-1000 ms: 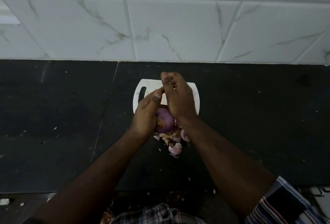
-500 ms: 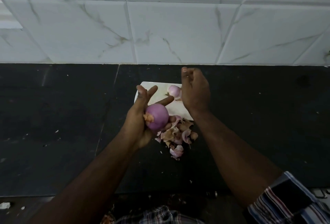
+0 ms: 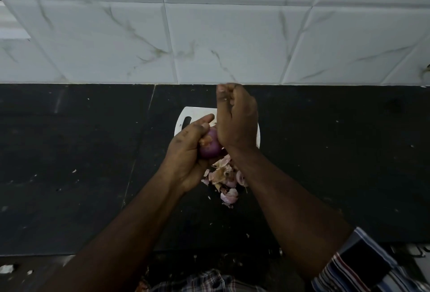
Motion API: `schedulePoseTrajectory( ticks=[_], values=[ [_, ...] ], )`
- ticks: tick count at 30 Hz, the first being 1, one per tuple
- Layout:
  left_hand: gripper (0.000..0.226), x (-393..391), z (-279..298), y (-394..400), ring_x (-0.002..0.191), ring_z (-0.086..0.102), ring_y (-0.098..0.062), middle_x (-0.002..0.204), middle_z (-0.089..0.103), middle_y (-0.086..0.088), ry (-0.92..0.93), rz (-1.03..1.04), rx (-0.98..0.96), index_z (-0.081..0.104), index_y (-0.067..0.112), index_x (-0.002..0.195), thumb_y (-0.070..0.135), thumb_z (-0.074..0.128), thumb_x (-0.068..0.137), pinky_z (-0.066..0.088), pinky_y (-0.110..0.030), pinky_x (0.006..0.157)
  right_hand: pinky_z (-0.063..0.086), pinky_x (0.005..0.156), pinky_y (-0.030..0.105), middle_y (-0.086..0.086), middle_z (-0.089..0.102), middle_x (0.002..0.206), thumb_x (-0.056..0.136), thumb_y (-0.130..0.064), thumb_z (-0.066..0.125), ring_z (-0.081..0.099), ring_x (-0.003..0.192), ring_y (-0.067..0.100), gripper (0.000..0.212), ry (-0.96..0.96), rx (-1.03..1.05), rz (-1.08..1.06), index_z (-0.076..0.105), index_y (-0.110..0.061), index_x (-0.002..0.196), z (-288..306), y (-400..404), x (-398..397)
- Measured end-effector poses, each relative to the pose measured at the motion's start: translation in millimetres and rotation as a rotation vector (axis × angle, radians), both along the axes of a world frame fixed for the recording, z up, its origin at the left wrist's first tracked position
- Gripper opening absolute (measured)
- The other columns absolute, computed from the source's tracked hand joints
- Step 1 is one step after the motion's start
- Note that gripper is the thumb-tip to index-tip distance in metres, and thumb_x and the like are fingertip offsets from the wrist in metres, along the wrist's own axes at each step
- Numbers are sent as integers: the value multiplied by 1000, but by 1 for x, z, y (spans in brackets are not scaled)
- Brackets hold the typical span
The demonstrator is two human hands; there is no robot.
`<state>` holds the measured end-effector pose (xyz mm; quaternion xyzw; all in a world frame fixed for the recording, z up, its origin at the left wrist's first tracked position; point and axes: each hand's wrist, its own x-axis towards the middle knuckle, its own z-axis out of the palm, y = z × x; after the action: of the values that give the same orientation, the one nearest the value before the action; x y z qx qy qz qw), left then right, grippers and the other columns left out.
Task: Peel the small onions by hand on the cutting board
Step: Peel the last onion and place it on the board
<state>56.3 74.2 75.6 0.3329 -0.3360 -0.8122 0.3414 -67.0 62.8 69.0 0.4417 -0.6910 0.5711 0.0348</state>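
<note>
Head view: the left hand [image 3: 188, 152] cups a purple onion [image 3: 210, 146], fingers curled round its far side and thumb laid along the top, holding it in the air over the near edge of the white cutting board [image 3: 186, 117]. The right hand [image 3: 237, 119] stands just right of the onion, its heel against the bulb, its fingers bunched together and lifted up beyond the grip. Whether those fingertips pinch a scrap of skin cannot be told; they are blurred. Below the grip a heap of peels [image 3: 224, 180] lies on the black counter [image 3: 69, 163], partly behind the right wrist. Most of the board is covered by both hands. A striped sleeve [image 3: 363, 266] is cut off at the lower right corner.
</note>
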Motion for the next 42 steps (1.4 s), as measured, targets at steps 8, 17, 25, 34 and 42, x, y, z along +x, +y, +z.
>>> schedulePoseTrajectory(
  ticks=[8,17,25,34,42],
  values=[
    [40,0,0,1,97,73,-28,122,71,-13,162,-1,168,57,14,139,23,49,101,60,-48,88,52,79,40,-10,63,85,98,-46,42,62,83,14,39,-221,-127,20,64,-14,97,28,2,5],
    [36,-2,-1,4,107,68,-31,129,68,-17,244,17,280,67,15,131,24,47,103,57,-49,94,51,79,46,-3,69,92,98,-45,46,62,86,16,43,0,-111,-5,68,-8,97,-1,12,-2],
    [29,-13,1,13,73,68,-20,100,72,-12,-209,140,-8,70,17,102,32,45,108,55,-31,61,43,70,26,-11,60,81,100,-43,47,57,79,9,35,-188,10,-10,64,-13,94,16,0,-14],
    [67,-13,4,18,54,63,-13,77,73,-8,-264,-75,-110,77,18,97,59,24,106,44,-24,51,53,78,43,-5,67,89,98,-50,44,63,86,16,40,-34,65,35,64,-15,97,22,3,6],
    [68,-9,5,18,42,44,-20,75,64,-21,-303,-38,-40,72,3,97,63,41,100,28,-18,36,51,76,46,-3,69,89,98,-52,41,63,85,20,43,81,90,2,65,-16,94,11,14,-1]
  ],
)
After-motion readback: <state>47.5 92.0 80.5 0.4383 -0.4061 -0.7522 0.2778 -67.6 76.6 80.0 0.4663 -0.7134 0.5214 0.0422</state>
